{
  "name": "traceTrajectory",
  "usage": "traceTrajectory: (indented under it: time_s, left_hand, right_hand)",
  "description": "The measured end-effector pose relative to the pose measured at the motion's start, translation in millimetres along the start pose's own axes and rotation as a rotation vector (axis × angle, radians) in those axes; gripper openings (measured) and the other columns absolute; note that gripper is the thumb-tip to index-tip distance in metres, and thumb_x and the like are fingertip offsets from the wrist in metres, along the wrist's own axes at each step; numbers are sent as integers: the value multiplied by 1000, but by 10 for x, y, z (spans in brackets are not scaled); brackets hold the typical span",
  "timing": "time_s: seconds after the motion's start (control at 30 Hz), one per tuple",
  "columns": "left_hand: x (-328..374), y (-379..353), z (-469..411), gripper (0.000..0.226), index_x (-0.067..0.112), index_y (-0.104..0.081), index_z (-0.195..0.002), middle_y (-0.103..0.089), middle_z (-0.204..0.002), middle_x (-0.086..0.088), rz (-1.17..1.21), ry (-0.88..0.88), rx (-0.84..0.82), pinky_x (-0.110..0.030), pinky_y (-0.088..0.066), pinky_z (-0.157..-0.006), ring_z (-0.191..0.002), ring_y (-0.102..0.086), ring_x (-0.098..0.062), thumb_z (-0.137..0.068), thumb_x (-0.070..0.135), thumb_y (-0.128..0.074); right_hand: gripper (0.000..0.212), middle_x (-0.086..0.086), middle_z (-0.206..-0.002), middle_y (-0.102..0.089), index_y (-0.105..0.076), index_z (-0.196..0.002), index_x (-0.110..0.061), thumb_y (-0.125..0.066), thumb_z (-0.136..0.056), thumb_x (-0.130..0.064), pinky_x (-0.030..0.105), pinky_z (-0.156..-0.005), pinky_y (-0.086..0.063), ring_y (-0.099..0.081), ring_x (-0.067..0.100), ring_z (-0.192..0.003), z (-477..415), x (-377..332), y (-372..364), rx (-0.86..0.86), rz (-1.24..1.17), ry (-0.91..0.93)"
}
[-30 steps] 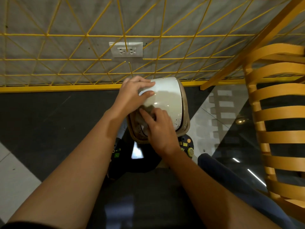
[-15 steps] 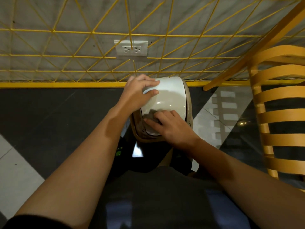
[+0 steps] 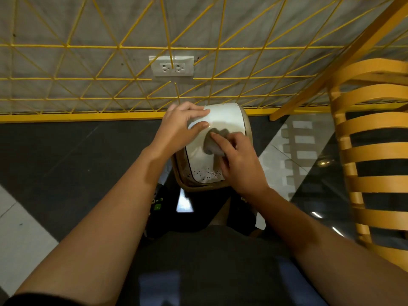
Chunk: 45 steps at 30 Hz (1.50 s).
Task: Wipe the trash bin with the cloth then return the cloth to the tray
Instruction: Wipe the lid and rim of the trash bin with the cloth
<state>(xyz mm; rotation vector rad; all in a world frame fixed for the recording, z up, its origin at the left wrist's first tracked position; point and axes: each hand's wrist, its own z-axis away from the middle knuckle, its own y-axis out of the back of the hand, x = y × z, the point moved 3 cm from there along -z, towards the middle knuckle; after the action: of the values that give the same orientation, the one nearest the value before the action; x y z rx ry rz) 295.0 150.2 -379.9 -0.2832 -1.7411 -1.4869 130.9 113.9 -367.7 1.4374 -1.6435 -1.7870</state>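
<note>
A small trash bin [image 3: 229,120] with a glossy white body and a tan rim lies tilted on its side, rim toward me, just in front of the yellow base rail. My left hand [image 3: 178,127] grips its far left end, fingers curled over the white surface. My right hand [image 3: 240,162] presses a crumpled grey cloth [image 3: 213,143] onto the middle of the white side, fingers over the cloth. Dark specks mark the white surface near the rim. No tray is in view.
A yellow wire grid [image 3: 119,47] covers the grey wall with a white power socket [image 3: 172,66]. A yellow slatted chair [image 3: 373,151] stands at the right. My legs and dark shoes are below the bin on a dark and white tiled floor [image 3: 55,155].
My right hand has slid the cloth up the bin's white side, away from the rim toward its far end. My left hand keeps its hold on the bin.
</note>
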Motion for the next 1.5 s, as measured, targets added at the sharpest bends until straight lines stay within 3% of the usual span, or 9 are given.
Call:
traceTrajectory:
  time_s: [0.17,0.3,0.4,0.6,0.97,1.1,1.27,1.43,1.5]
  left_hand:
    - [40,51,71,35,22,-60,-121,-58,-124,4,-125,-36,-5,-24,-27,-92,-111,-45,-24,-88,33,-59]
    - [87,90,137,38,17,-57,-126,-55,-128,0,-160,-20,-28,-30,-29,-99,-119,-44,-21,-90,30,-55]
    - [108,106,221,45,14,-50,-132,-49,-134,-3,-175,31,-52,-34,-32,-103,-124,-41,-21,-91,31,-55]
    - [94,190,424,53,13,-40,-138,-41,-138,-6,-274,178,-29,-36,-31,-102,-125,-37,-26,-92,38,-49]
    - [290,132,753,54,10,-37,-136,-39,-124,-12,-352,333,-18,-34,-39,-86,-110,-42,-28,-93,41,-43]
    - [349,159,751,48,5,-45,-124,-43,-118,-14,-435,400,22,-37,-40,-79,-102,-47,-30,-92,42,-45]
    - [370,154,623,61,10,-40,-128,-40,-131,-12,-451,302,24,-40,-36,-92,-116,-39,-30,-81,40,-64]
    - [327,49,557,86,14,-22,-144,-14,-153,-3,-377,266,-139,-36,-21,-110,-134,-15,-23,-77,35,-71]
    - [321,21,558,87,12,-19,-145,-11,-155,-2,-399,261,-158,-33,-19,-110,-134,-14,-23,-78,33,-70]
  right_hand:
    - [44,11,-113,-45,-46,-132,-13,-54,-89,-12,31,-92,-44,-48,22,-102,190,20,6,202,-302,-528]
    - [47,11,-123,-41,-42,-135,-20,-55,-90,-17,38,-103,-40,-44,24,-117,293,-76,-79,202,-443,-752]
    - [47,13,-129,-40,-42,-136,-20,-54,-90,-17,37,-107,-36,-42,27,-122,198,-61,-84,174,-469,-765]
    - [45,14,-133,-39,-44,-135,-24,-52,-92,-15,19,-98,-29,-41,25,-123,-79,27,-144,110,-507,-734]
    - [48,10,-132,-44,-47,-134,-22,-53,-89,-6,-1,-86,-14,-45,20,-119,-378,135,-168,31,-463,-573]
    - [48,11,-132,-45,-44,-136,-21,-53,-90,-10,6,-90,-25,-46,19,-118,-399,149,-119,11,-478,-531]
    - [42,15,-121,-47,-47,-130,-8,-53,-90,-19,8,-76,-28,-45,14,-96,-206,445,19,262,-528,-900]
    - [44,20,-128,-43,-46,-129,-4,-46,-94,-31,25,-91,-34,-47,31,-114,-235,300,-183,-75,-473,-843]
    - [43,18,-132,-40,-43,-132,-7,-42,-96,-31,27,-96,-34,-46,29,-117,-264,179,-236,-93,-469,-853]
